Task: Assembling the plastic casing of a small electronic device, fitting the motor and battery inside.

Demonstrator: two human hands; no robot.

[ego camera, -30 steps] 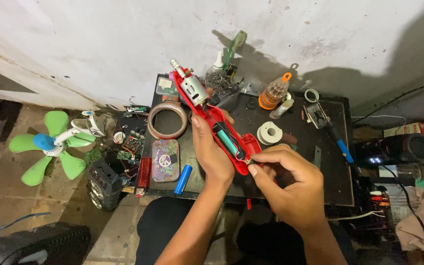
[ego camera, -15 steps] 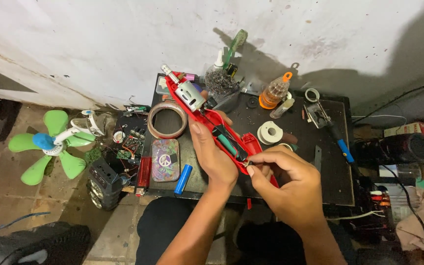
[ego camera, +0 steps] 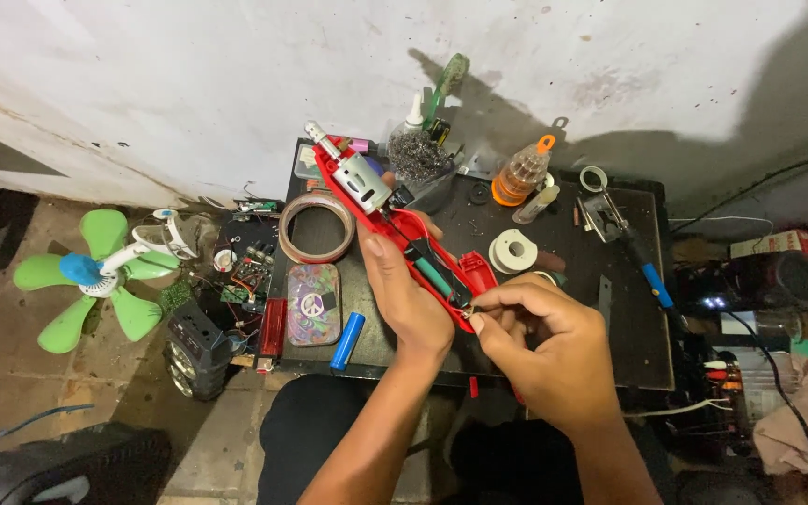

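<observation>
Over the black desk point(ego camera: 610, 346) we work on an opened red device shell point(ego camera: 395, 224) with a small motor point(ego camera: 359, 180) at its far end. From the left, a roll of tape point(ego camera: 316, 227) lies beside it. Our left hand point(ego camera: 406, 285) is wrapped around the shell, holding it tilted above the desk. Our right hand point(ego camera: 540, 341) pinches its fingertips at the shell's near end; we judge this fine wiring work, needing a steady hold.

left hand point(ego camera: 407, 297) holding red device point(ego camera: 395, 224), right hand point(ego camera: 544, 351) pinching
</observation>
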